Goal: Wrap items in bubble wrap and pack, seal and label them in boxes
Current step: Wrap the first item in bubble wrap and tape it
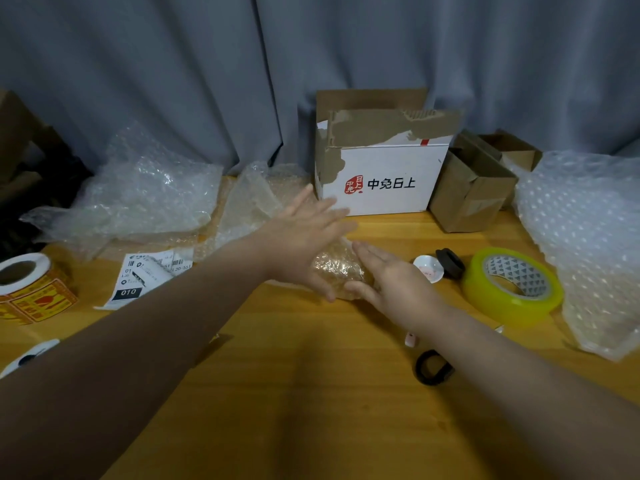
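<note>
A small bundle wrapped in bubble wrap (337,268) lies on the wooden table (294,393) between my hands. My left hand (301,237) is on its left side, fingers straight and spread, pointing toward the white box. From the right, my right hand (391,282) lies flat against the bundle with straight fingers and its thumb under the bundle's near edge. A white box with torn tape and open flaps (384,178) stands just behind them. Whatever is inside the bundle is hidden by the wrap.
A yellow tape roll (512,285), a small white dish (429,268) and a black cap (450,261) sit at right. Brown boxes (474,188) and bubble wrap sheets (585,237) (145,195) flank the box. Shipping labels (149,275) and a sticker roll (31,289) lie at left. A black ring (433,368) is near my right forearm.
</note>
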`<state>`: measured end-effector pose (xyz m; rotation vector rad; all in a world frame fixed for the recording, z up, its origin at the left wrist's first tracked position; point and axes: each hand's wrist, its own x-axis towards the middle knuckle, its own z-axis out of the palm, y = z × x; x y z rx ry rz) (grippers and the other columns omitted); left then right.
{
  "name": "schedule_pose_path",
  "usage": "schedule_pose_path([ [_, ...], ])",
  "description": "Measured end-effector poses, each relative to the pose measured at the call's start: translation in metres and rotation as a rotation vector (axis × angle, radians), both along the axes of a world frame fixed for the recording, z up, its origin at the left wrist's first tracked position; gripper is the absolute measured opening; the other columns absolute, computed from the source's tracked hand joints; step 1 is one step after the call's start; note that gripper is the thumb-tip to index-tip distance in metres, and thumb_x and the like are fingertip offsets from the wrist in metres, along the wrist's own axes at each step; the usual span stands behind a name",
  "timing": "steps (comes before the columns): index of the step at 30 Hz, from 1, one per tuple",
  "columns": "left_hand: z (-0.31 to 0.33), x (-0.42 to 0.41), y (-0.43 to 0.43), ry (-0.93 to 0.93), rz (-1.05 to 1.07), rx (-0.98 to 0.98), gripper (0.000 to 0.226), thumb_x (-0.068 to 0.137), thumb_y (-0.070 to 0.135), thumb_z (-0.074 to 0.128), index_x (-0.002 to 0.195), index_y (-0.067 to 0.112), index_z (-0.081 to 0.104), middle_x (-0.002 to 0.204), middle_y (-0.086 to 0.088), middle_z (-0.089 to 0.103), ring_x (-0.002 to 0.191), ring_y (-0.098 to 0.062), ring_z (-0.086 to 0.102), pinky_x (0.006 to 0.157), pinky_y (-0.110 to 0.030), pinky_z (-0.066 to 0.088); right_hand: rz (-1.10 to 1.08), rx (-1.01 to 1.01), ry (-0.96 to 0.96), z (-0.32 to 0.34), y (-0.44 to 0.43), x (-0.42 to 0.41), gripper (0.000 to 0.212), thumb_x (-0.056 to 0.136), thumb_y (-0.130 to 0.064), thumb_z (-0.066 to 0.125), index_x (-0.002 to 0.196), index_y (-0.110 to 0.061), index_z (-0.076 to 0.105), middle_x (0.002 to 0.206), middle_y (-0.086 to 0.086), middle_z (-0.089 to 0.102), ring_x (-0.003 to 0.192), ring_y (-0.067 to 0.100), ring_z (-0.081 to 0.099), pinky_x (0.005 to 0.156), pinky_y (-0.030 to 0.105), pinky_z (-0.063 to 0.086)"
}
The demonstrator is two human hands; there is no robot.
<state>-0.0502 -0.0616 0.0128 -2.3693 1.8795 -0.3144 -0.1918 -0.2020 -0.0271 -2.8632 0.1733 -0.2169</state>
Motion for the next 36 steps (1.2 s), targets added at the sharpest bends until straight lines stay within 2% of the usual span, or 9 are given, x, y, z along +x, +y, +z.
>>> schedule_pose_path([
  [2,-0.007,0.0,0.003,0.02,0.008,0.079,0.096,0.073,0.074,0.052,0.149,0.026,0.021,0.152,0.002,0.031,0.144,-0.014,0.02,0.114,-0.041,-0.019,0.036,-0.009,0.024,0.004,-0.006,0.003,0.071,0.094,-0.046,0.05,0.152,-0.018,0.02,0.158,-0.002,0.023,0.142,0.016,0.025,0.109,0.022,0.024],
  [8,-0.023,-0.012,0.004,0.263,0.101,-0.134,0.074,0.082,0.061,0.056,0.146,0.035,0.03,0.15,-0.001,0.037,0.137,-0.019,0.033,0.111,-0.031,0.022,0.055,0.162,0.057,0.006,-0.03,0.012,0.072,0.091,-0.035,0.06,0.151,-0.016,0.024,0.156,0.001,0.026,0.143,0.014,0.023,0.107,0.012,0.014],
  [16,-0.024,-0.009,-0.007,0.353,0.164,-0.239,0.067,0.079,0.054,0.065,0.139,0.032,0.045,0.14,0.004,0.049,0.129,-0.015,0.042,0.104,-0.028,0.031,-0.078,0.286,-0.17,-0.015,-0.02,0.018,0.055,0.096,-0.022,0.055,0.147,-0.016,0.035,0.154,0.003,0.03,0.141,0.019,0.031,0.112,0.024,0.024],
  [20,-0.026,-0.014,-0.007,0.34,0.189,-0.245,0.066,0.081,0.053,0.064,0.139,0.03,0.045,0.141,0.003,0.047,0.131,-0.016,0.04,0.105,-0.028,0.029,-0.11,0.374,-0.334,-0.015,-0.009,0.0,0.056,0.093,-0.022,0.061,0.144,-0.017,0.04,0.146,-0.004,0.042,0.134,0.009,0.037,0.105,0.014,0.027],
  [24,-0.027,-0.016,-0.006,0.334,0.225,-0.243,0.066,0.081,0.054,0.064,0.14,0.032,0.043,0.143,0.004,0.045,0.132,-0.015,0.038,0.106,-0.028,0.028,-0.411,0.325,-0.496,0.008,-0.037,-0.026,0.045,0.09,-0.016,0.058,0.134,-0.017,0.049,0.133,0.002,0.05,0.126,0.019,0.044,0.104,0.035,0.038],
  [27,-0.029,-0.017,-0.006,0.34,0.234,-0.25,0.066,0.081,0.053,0.064,0.14,0.031,0.043,0.142,0.004,0.045,0.132,-0.016,0.038,0.105,-0.029,0.029,-0.757,0.072,-0.19,0.012,-0.061,-0.043,0.046,0.086,-0.027,0.062,0.125,-0.01,0.044,0.128,0.016,0.042,0.119,0.035,0.041,0.099,0.043,0.034],
  [30,-0.031,-0.021,-0.005,0.346,0.247,-0.249,0.066,0.082,0.053,0.063,0.14,0.032,0.041,0.144,0.004,0.042,0.132,-0.017,0.036,0.106,-0.03,0.028,-0.827,0.033,0.152,0.0,-0.066,-0.055,0.043,0.089,-0.028,0.057,0.122,-0.01,0.036,0.125,0.019,0.046,0.115,0.038,0.046,0.098,0.045,0.033],
  [34,-0.033,-0.026,-0.005,0.322,0.237,-0.249,0.065,0.083,0.052,0.062,0.141,0.032,0.039,0.149,0.006,0.035,0.136,-0.017,0.029,0.11,-0.03,0.022,-0.781,0.025,0.111,0.002,-0.071,-0.06,0.053,0.09,-0.006,0.048,0.137,-0.018,0.027,0.076,0.008,0.059,0.073,0.029,0.056,0.079,0.037,0.04],
  [36,-0.033,-0.025,-0.005,0.311,0.22,-0.256,0.066,0.082,0.053,0.062,0.141,0.032,0.04,0.148,0.008,0.037,0.135,-0.015,0.031,0.11,-0.028,0.021,-0.768,0.091,-0.005,0.015,-0.072,-0.062,0.064,0.09,-0.008,0.051,0.145,-0.023,0.023,0.087,0.009,0.064,0.076,0.03,0.059,0.068,0.036,0.043],
])
